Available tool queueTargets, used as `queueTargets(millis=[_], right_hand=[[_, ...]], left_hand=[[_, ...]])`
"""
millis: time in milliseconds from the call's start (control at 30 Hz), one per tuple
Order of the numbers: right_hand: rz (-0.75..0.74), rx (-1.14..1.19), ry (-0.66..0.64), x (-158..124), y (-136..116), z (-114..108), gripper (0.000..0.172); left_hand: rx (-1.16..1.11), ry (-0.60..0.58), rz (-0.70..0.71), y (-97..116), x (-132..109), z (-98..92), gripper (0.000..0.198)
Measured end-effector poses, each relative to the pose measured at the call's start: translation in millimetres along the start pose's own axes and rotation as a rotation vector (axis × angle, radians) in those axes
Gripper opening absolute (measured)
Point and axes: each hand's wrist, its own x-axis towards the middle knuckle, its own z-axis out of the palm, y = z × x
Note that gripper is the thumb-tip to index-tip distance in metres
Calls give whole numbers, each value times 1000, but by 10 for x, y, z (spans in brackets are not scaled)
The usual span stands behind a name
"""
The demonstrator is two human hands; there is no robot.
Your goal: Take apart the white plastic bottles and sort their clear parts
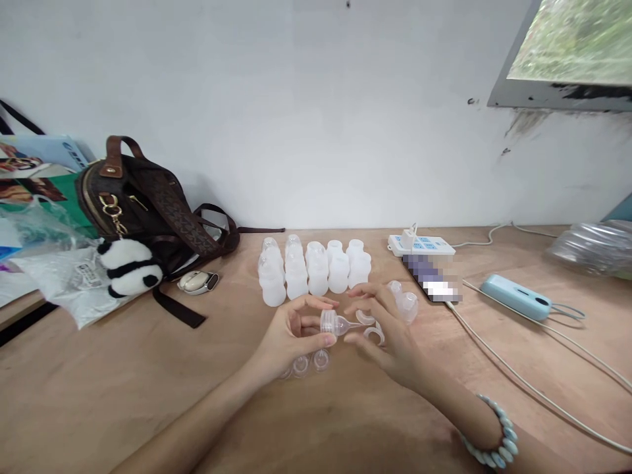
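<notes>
My left hand point(291, 332) holds a clear bottle collar point(328, 322) on its side between thumb and fingers. Out of its right end points a clear teat point(341, 325), narrowing to a thin, pale tip. Around that tip curves my right hand point(388, 332), thumb and fingers apart; I see no finger closed on it. Below my left hand lie several clear round collars point(320, 359). Pale rings point(374, 335) and small translucent pieces point(407, 306) lie beside and behind my right hand. Several frosted white bottles point(318, 268) stand beyond, some with clear domed caps point(270, 246).
At the left are a brown backpack point(143, 204) with a panda charm point(129, 268), a plastic bag point(74, 276) and a computer mouse point(194, 282). A power strip point(427, 246), a phone point(427, 276), a blue power bank point(516, 297) and a white cable point(498, 365) occupy the right side.
</notes>
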Motion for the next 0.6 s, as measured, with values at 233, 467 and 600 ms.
queueTargets(millis=[233, 467, 600], right_hand=[[-145, -90, -65, 4, 22, 39, 32], [-58, -51, 108, 26, 65, -11, 35], [-64, -63, 122, 26, 83, -4, 34]], left_hand=[[80, -64, -33, -47, -47, 84, 49], [1117, 289, 567, 705, 413, -97, 17], [1789, 83, 250, 976, 1081, -308, 35]])
